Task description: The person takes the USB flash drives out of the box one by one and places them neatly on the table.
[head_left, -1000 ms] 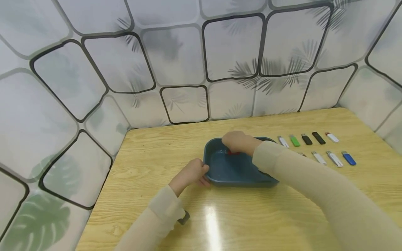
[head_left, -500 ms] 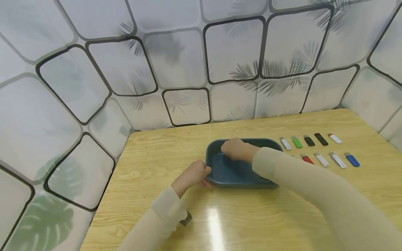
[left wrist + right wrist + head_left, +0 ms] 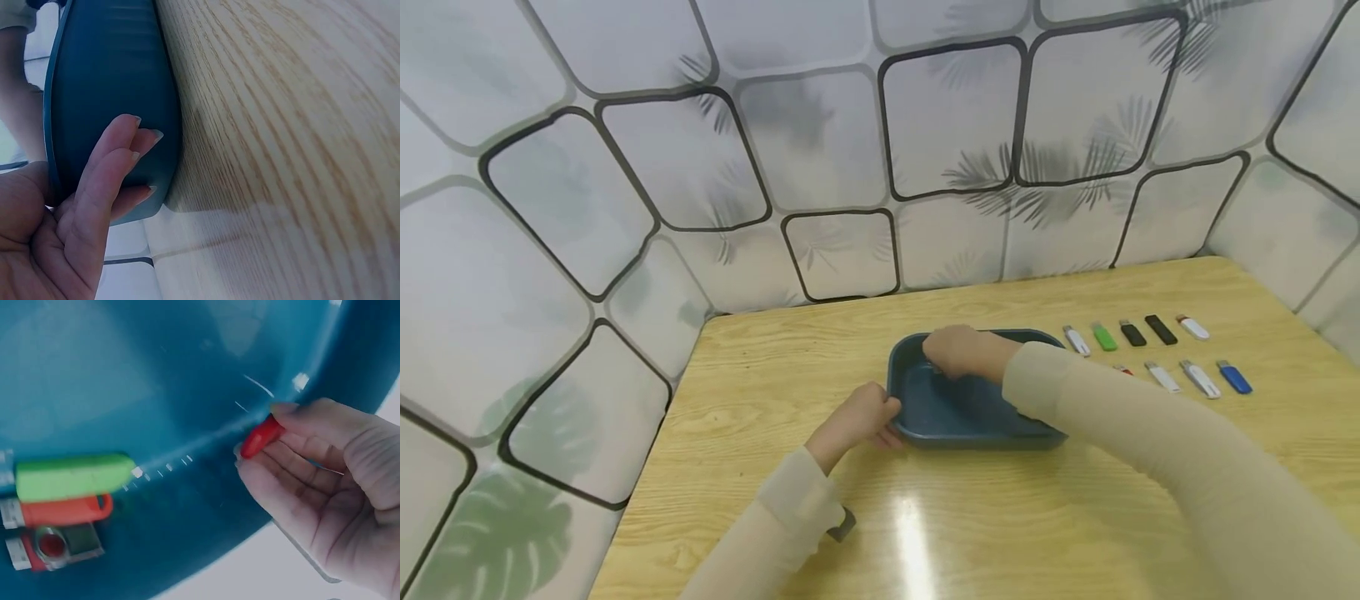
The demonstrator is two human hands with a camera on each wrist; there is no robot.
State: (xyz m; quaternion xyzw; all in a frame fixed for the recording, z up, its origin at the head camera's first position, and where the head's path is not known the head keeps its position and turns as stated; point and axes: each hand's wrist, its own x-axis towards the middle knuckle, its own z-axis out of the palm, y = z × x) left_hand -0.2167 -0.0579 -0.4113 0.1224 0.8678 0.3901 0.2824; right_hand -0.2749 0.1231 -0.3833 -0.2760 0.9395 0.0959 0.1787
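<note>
A dark blue plastic bin (image 3: 977, 417) sits on the wooden table. At its left end, my left hand (image 3: 857, 417) grips the rim, with the thumb over the edge and the fingers (image 3: 103, 181) against the outer wall. My right hand (image 3: 962, 350) is down inside the bin near the far left corner. Between its thumb and fingertips it pinches a small red USB stick (image 3: 262, 436), mostly covered by the hand. Inside the bin lie a green USB stick (image 3: 75, 476), an orange one (image 3: 62, 512) and a red one with a clear part (image 3: 59, 547).
Two rows of USB sticks lie right of the bin, among them a green one (image 3: 1104, 337), a black one (image 3: 1161, 329) and a blue one (image 3: 1235, 377). The right sleeve (image 3: 1120, 408) hides part of the near row. A patterned backdrop (image 3: 842, 250) stands behind the table (image 3: 760, 367).
My right hand has shifted slightly left inside the bin, and the red bit seen below it a second ago is hidden in the head view. The left hand stays at the rim.
</note>
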